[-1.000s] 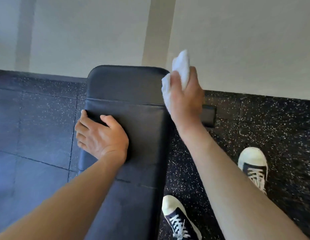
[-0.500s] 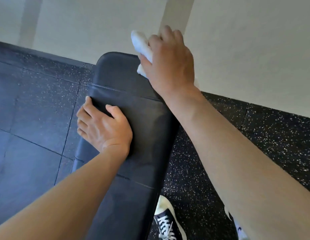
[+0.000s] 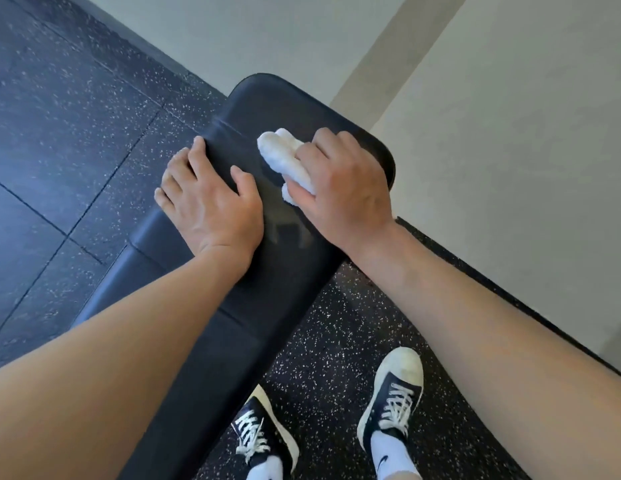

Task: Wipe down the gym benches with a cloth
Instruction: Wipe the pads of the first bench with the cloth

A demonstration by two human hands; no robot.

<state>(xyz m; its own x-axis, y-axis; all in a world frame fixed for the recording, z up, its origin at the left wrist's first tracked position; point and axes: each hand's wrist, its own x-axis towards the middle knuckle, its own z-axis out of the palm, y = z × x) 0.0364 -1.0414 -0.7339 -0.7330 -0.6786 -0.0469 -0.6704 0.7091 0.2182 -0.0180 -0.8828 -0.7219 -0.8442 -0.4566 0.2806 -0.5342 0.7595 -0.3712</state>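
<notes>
The right hand (image 3: 340, 192) holds a bunched white cloth (image 3: 285, 161) and presses it on the black desk (image 3: 267, 271). The left hand (image 3: 205, 199) lies flat, fingers spread over the desk's edge.

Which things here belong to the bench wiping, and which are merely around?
In the job: black padded bench; white cloth, gripped by the right hand; left hand, resting on the bench edge.

Merely around: speckled rubber floor; wall; dark lace-up sneakers.

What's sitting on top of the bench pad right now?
On the bench pad: the left hand resting at its left edge, and the right hand pressing a white cloth down. The pad beneath both hands and cloth is covered.
</notes>
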